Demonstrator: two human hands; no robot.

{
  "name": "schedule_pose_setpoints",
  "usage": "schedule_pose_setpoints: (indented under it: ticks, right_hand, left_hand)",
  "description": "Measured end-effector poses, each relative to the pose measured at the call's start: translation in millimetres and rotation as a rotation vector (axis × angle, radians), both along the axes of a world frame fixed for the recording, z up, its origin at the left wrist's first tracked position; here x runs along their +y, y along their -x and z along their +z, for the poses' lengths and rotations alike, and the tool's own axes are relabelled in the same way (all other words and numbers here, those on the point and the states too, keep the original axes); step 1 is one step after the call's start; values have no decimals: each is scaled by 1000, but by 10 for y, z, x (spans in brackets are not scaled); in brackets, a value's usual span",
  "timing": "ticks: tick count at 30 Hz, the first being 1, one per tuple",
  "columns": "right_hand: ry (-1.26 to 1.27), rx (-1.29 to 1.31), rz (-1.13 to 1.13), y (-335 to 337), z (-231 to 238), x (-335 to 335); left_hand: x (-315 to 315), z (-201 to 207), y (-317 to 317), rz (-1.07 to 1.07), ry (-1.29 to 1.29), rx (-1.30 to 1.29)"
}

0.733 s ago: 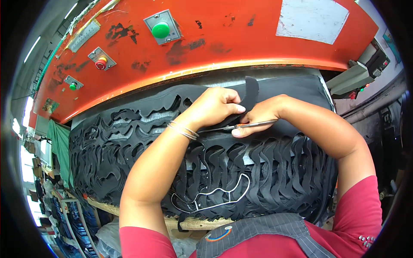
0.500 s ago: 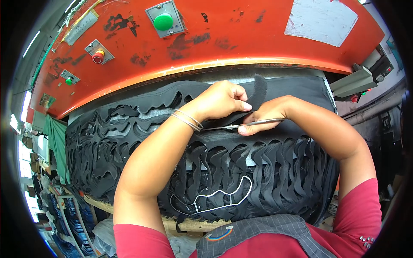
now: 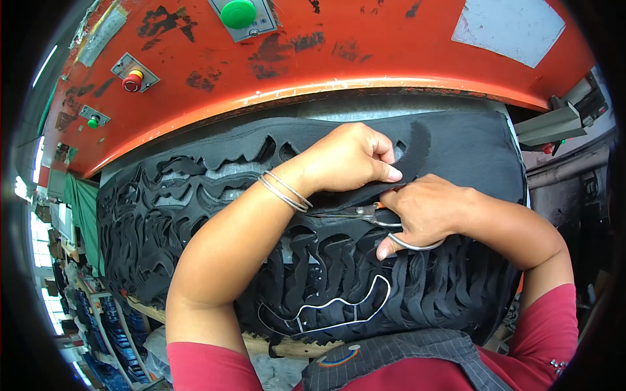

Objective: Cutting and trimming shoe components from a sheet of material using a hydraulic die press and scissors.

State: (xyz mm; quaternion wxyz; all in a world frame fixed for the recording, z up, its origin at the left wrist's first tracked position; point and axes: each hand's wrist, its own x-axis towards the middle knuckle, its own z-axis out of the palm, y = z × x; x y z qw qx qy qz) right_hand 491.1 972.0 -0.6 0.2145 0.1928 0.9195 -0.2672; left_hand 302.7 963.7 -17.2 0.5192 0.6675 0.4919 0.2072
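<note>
Layered black fabric (image 3: 469, 146) covers the bench, its near and left parts full of wavy cut-out gaps. My left hand (image 3: 355, 156), two thin bangles on its wrist, is closed in a pinch on the edge of the fabric near the middle. Just right of it, my right hand (image 3: 427, 212) grips a pair of metal scissors (image 3: 357, 212) by the handles, which stand apart. The blades point left, under my left wrist, where their tips are hidden. A curved metal cutting die (image 3: 339, 300) lies nearer to me on the cut strips.
An orange-red machine beam (image 3: 339, 65) spans the far side, with a large green button (image 3: 238, 13) and a red stop button (image 3: 133, 81). A green cloth (image 3: 83, 212) hangs at the left. A wooden edge (image 3: 306, 348) runs along the near side.
The scissor handles have spread, with my right thumb moving down toward me. My left hand stays pinched on the fabric, and the strip that stood up beside it now lies flatter.
</note>
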Motion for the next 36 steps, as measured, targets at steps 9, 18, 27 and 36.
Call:
schedule_pose_setpoints:
  ticks: [9,18,27,36]
  right_hand:
    - [135,-41,2,-3,-82,154]
    - [321,-110,25,59,89,367]
    - [360,-146,27,164,100,328]
    - [312,-39,-15,147,-38,228]
  left_hand:
    - [66,1,-2,-45,29,-31]
    - [154,39,58,-4,-13,-52]
    - [169,-5,92,-41,-44,-14]
    - [162,-44,110,-22,-106,14]
